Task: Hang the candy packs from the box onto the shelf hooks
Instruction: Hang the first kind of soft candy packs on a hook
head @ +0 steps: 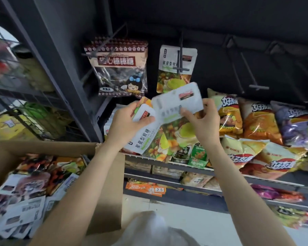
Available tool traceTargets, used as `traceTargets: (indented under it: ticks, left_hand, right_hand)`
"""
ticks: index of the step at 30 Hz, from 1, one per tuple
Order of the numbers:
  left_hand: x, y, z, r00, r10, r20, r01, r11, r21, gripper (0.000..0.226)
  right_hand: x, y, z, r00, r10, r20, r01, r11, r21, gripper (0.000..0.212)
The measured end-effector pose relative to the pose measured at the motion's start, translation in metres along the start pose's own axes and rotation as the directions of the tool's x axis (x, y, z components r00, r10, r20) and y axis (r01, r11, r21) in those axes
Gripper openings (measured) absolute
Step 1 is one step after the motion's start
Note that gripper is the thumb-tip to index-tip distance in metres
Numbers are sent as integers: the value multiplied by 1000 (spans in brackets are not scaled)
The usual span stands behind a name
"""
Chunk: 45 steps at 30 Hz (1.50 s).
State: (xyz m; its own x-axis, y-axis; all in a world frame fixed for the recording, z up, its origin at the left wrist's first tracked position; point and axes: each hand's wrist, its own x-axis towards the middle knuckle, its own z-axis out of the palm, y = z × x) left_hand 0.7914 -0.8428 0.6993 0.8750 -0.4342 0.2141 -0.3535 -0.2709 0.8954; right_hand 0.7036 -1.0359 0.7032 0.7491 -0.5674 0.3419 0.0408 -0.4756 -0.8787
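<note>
Right hand [202, 119] pinches a candy pack [176, 107] just below the hook [180, 57]; left hand [130, 125] grips spares (several), which could slip if the hole misses

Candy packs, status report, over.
Left hand grips a bunch of candy packs. Right hand pinches one pack below the hook, not yet hung. One matching pack already on that hook.
</note>
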Motion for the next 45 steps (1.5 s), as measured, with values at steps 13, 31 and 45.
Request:
traceTargets:
  ticks: [13,31,45]
  left_hand:
    - [22,18,25,980,114,-165,-125,990,-59,24]
    - [23,-26,-5,927,-205,-314,196,979,-58,3]
    - [-5,-8,-3,956,-240,-171,218,966,-141,22]
  right_hand:
    - [18,-2,33,949,-158,-273,180,982,57,40]
    - [121,12,58,990,100,-99,-103,994,-30,46]
    - [-28,10,39,867,-357,348,489,749,-448,75]
